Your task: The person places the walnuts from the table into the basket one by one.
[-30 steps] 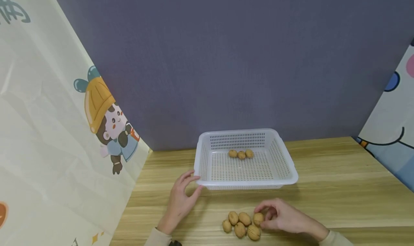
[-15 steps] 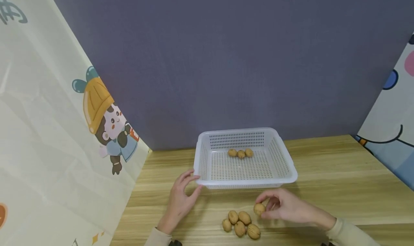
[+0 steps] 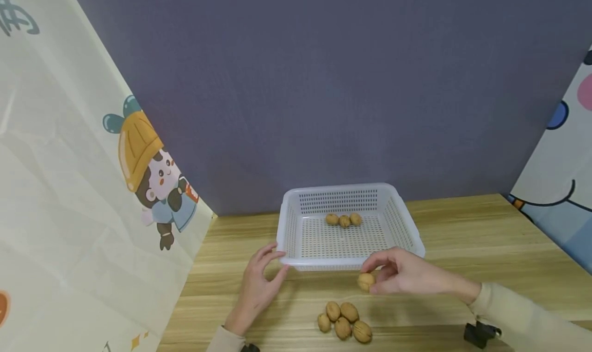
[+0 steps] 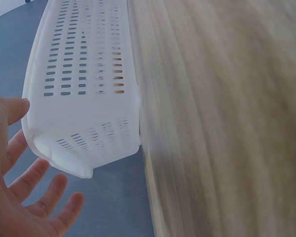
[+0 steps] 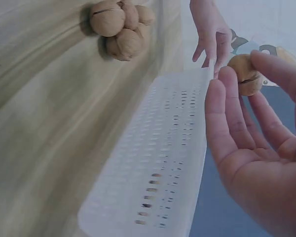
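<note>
A white perforated plastic basket stands on the wooden table, with three walnuts inside toward its back. At its near left corner my left hand has thumb and fingertips on the rim, the fingers spread and fairly straight in the left wrist view. My right hand pinches a walnut between thumb and fingertips, just in front of the basket's near side. In the right wrist view this walnut shows a dark seam crack. Closer to me on the table lies a cluster of several walnuts.
A dark blue-grey panel rises behind the basket. Pale printed sheets with cartoon figures border the table on both sides. Bare wood extends to the right of the basket.
My right hand has lifted one walnut from the cluster and moved it forward, toward the basket's near rim. The left hand stays at the corner.
</note>
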The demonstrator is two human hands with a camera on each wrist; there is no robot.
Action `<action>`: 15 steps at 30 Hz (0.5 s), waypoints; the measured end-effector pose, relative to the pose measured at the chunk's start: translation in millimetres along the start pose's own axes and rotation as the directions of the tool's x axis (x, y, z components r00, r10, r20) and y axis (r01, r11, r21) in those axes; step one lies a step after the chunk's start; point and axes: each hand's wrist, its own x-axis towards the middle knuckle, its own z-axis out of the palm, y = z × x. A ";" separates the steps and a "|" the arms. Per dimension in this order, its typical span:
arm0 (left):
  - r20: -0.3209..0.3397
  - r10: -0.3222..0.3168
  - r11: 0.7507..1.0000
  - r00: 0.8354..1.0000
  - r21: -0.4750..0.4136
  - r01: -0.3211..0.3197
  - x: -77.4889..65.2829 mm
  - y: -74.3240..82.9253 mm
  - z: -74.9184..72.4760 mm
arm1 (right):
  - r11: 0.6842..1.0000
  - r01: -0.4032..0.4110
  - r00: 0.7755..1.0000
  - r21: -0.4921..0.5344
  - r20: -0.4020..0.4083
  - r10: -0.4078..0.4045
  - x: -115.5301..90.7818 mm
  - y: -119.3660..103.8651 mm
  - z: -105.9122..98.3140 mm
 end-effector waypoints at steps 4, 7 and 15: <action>-0.002 0.002 1.000 1.000 0.004 -0.002 -0.2 -0.9 0.3 | 0.999 -0.039 0.999 -0.017 0.007 0.039 8.9 -11.7 -8.9; 0.001 0.004 1.000 1.000 0.002 -0.004 0.0 -1.1 0.4 | 0.998 -0.050 0.999 -0.032 -0.002 0.050 15.2 -20.5 -16.9; 0.012 -0.012 1.000 1.000 -0.002 0.012 0.5 -0.7 -0.6 | 0.988 -0.067 0.995 -0.141 -0.077 0.057 35.2 -41.5 -43.0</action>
